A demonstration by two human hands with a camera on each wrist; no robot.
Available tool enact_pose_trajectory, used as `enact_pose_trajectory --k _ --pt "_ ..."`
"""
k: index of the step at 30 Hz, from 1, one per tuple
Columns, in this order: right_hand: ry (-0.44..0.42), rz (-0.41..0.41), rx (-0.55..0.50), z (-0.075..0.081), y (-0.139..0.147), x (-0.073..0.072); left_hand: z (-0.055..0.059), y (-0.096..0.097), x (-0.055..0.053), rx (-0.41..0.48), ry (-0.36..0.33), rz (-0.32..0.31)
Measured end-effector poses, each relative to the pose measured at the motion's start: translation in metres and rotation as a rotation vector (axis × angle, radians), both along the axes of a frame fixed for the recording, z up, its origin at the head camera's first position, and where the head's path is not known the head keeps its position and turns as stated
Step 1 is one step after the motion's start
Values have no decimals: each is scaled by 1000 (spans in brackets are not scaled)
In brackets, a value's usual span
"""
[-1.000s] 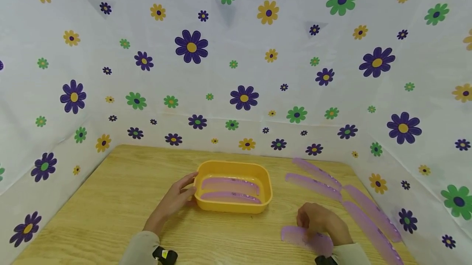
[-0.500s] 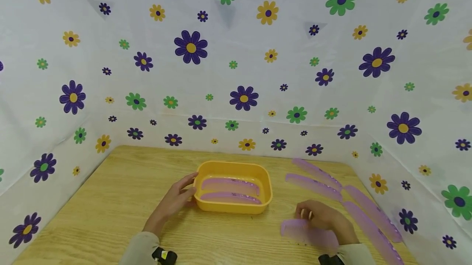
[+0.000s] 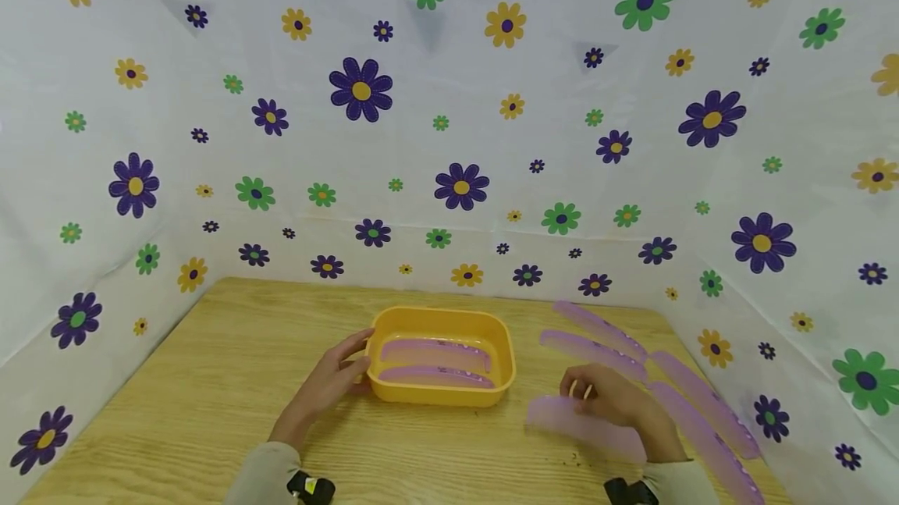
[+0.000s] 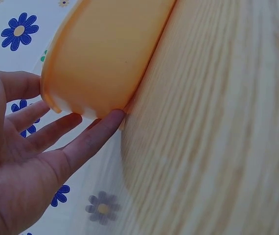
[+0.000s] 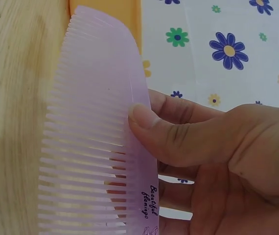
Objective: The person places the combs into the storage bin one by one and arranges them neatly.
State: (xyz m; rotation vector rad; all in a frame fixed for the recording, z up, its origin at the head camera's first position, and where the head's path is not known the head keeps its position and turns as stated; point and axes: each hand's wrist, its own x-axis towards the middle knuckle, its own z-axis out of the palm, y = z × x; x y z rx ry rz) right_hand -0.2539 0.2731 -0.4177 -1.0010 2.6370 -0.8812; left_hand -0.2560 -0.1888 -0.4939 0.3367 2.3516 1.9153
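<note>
My right hand (image 3: pixel 611 396) pinches a translucent purple comb (image 5: pixel 100 98) by its spine, thumb on the near face and fingers behind. The comb's teeth point down toward the table, and "Beautiful flamingo" is lettered on its spine. Two more purple combs, the rear comb (image 3: pixel 435 350) and the front comb (image 3: pixel 435 375), lie side by side in a yellow plastic basin (image 3: pixel 435 396). At the basin's left end my left hand (image 3: pixel 330 384) touches the wall with extended fingers, as the left wrist view (image 4: pixel 27 147) also shows.
Several purple combs lie at the right: two at the back, including a comb (image 3: pixel 593 352), and two along the right edge, including a comb (image 3: pixel 705 439). Dark specks (image 3: pixel 572 460) mark the wooden table (image 3: pixel 421 458). Flower-printed white sheeting (image 3: pixel 449 138) encloses the back and sides.
My right hand has lifted the comb up and slightly away from the table's front, its teeth side now blurred. The left hand and basin have stayed in place.
</note>
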Motion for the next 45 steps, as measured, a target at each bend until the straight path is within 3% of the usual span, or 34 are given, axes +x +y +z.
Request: enact_pose_trajectory --k 8,13,24,40,45 --pt "44 -43 28 19 -13 -6 1 1 1 -18 6 5" --pt "91 -26 39 34 -23 -12 1 1 1 -14 7 -2" --pt "142 -114 185 60 -53 -29 1 1 1 -14 2 8" --pt "-37 -216 224 71 -89 -40 1 -1 2 14 -12 -8" --pt "-57 -184 198 73 -99 -43 1 -1 2 12 -6 -7"
